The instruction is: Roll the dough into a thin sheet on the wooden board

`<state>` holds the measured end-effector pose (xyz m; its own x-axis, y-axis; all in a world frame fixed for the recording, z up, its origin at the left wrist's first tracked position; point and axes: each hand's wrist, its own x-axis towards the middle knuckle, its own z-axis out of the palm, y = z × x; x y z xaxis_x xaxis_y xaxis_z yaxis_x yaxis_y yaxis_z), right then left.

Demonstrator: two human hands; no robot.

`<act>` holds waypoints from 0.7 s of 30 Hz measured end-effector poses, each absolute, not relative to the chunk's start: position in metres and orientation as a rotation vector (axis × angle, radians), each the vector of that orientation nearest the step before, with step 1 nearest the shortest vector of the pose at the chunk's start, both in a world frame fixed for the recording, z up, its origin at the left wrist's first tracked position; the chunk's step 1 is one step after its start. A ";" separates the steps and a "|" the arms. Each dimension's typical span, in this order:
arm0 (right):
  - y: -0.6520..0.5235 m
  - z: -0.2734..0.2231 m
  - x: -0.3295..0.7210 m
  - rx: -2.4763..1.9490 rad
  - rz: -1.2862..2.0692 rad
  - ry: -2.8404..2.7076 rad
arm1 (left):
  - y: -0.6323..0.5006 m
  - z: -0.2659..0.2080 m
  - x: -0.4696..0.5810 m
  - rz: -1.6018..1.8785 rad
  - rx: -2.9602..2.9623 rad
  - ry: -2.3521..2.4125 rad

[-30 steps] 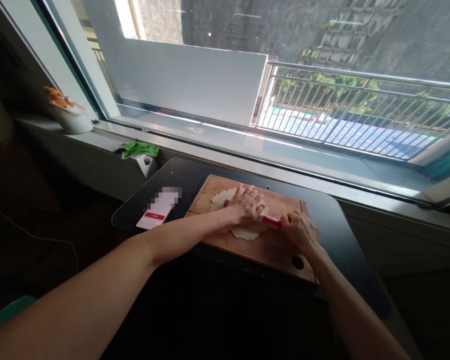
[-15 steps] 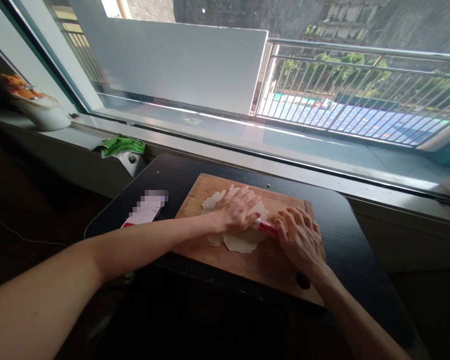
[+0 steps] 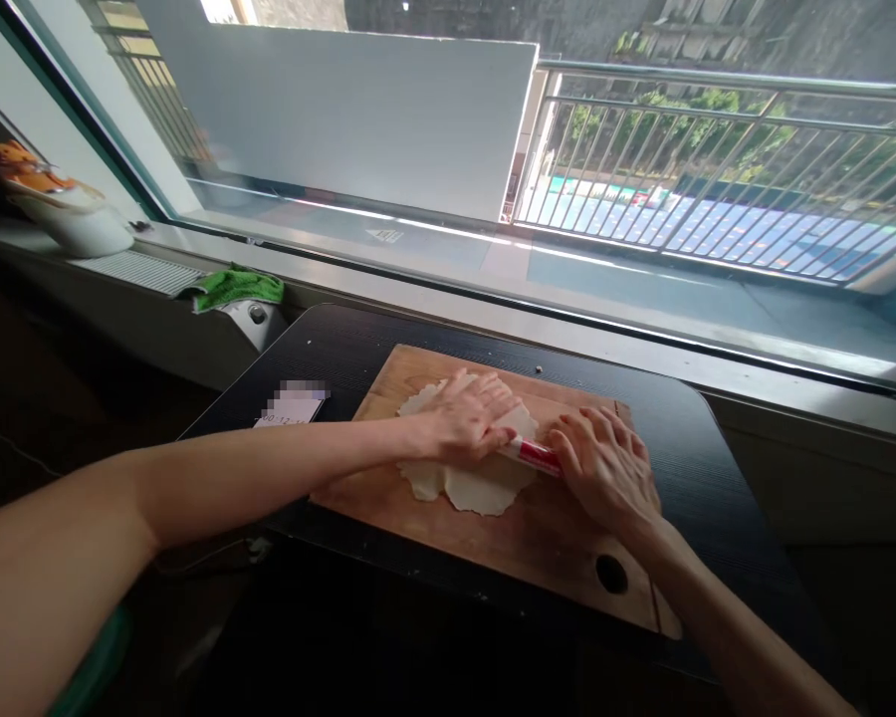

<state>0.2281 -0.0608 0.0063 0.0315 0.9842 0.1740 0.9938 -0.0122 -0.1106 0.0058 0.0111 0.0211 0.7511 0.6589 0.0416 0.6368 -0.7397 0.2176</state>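
Observation:
A red and white roller [image 3: 539, 455] lies across a thin, ragged-edged sheet of dough [image 3: 489, 490] on a wooden cutting board [image 3: 538, 543]. My left hand [image 3: 467, 418] rests palm down over the roller's left part and the dough, fingers stretched out, covering that end. On the roller's right end sits my right hand [image 3: 604, 463], also palm down with fingers extended forward. Only the middle stretch of the roller shows between the hands. The dough spreads past my left hand toward the front and the left.
The board lies on a black table [image 3: 350, 334]. A phone [image 3: 291, 408], partly blurred out, lies left, beyond my forearm. Along the window sill are a green cloth [image 3: 239, 287] and a white pot [image 3: 82, 224] with an orange toy. A large window stands behind the table.
My view has shifted slightly. My left forearm appears higher, baring more of the board's left front and hiding more of the phone. Both hands stay on the roller.

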 end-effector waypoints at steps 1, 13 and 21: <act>-0.058 0.005 0.229 -2.082 -0.129 -2.045 | 0.013 0.021 0.006 0.166 2.765 1.025; -0.058 0.002 0.230 -2.050 -0.132 -2.050 | 0.011 0.027 0.000 0.091 2.780 1.019; 0.005 0.019 0.238 -2.392 0.154 -1.774 | 0.072 0.040 0.033 -0.031 2.634 1.399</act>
<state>0.2384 0.0052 0.0186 0.2912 0.9566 0.0121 0.9401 -0.2838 -0.1888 0.0330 0.0717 0.0404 0.5627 0.8214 -0.0928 0.8248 -0.5502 0.1303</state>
